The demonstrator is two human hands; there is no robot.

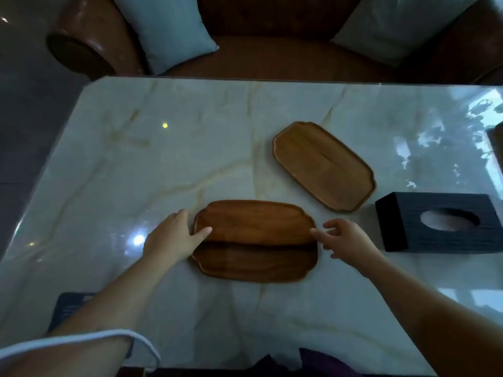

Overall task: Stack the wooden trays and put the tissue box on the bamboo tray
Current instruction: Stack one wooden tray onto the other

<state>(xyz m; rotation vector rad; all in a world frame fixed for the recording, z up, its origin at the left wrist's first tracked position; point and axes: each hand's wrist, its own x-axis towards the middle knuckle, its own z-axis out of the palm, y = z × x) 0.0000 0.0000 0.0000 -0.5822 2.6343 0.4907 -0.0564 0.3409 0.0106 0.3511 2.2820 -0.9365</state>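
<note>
Two dark wooden trays lie overlapped at the middle of the marble table (163,172). The upper dark tray (255,221) covers the far half of the lower dark tray (255,263). My left hand (174,236) grips the upper tray's left end, with the thumb over the rim. At the tray's right end my right hand (345,238) has its fingers apart, the index fingertip at the rim. A lighter bamboo tray (324,164) lies slantwise and bare at the back right. The black tissue box (441,227) stands to the right, apart from my right hand.
A brown leather sofa (272,58) with two pale blue cushions (168,31) runs along the table's far edge. A dark flat object (72,308) lies at the front left, partly under my left forearm. Another dark object (496,142) shows at the right edge.
</note>
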